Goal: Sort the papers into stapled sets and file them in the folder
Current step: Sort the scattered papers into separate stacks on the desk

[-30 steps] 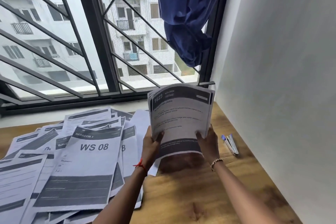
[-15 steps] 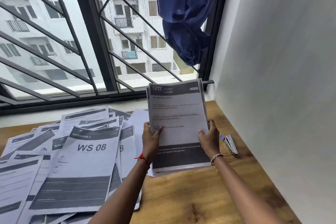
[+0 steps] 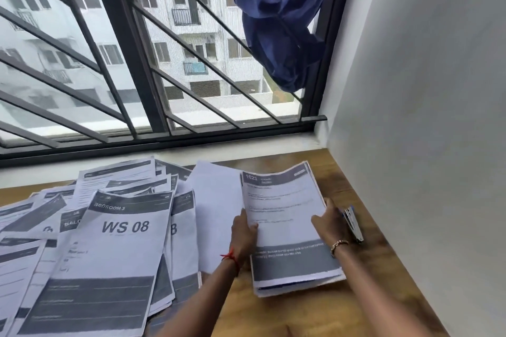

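Note:
A squared stack of printed sheets (image 3: 287,230), headed "1623", lies nearly flat on the wooden desk (image 3: 306,314) at the right. My left hand (image 3: 242,235) grips its left edge, thumb on top. My right hand (image 3: 325,223) holds its right edge, fingers curled around it. A small stapler (image 3: 353,223) with a blue end lies just right of my right hand. Loose sheets (image 3: 90,241) sprawl over the left of the desk, topped by one reading "BEDROOM 3 WS 08". No folder is in view.
A white wall (image 3: 427,145) borders the desk on the right. A barred window (image 3: 131,63) and white sill run along the back. A knotted blue curtain (image 3: 279,24) hangs above the back right corner.
The stack stood upright on its lower edge a second ago; both hands have lowered it so it now lies almost flat on the desk.

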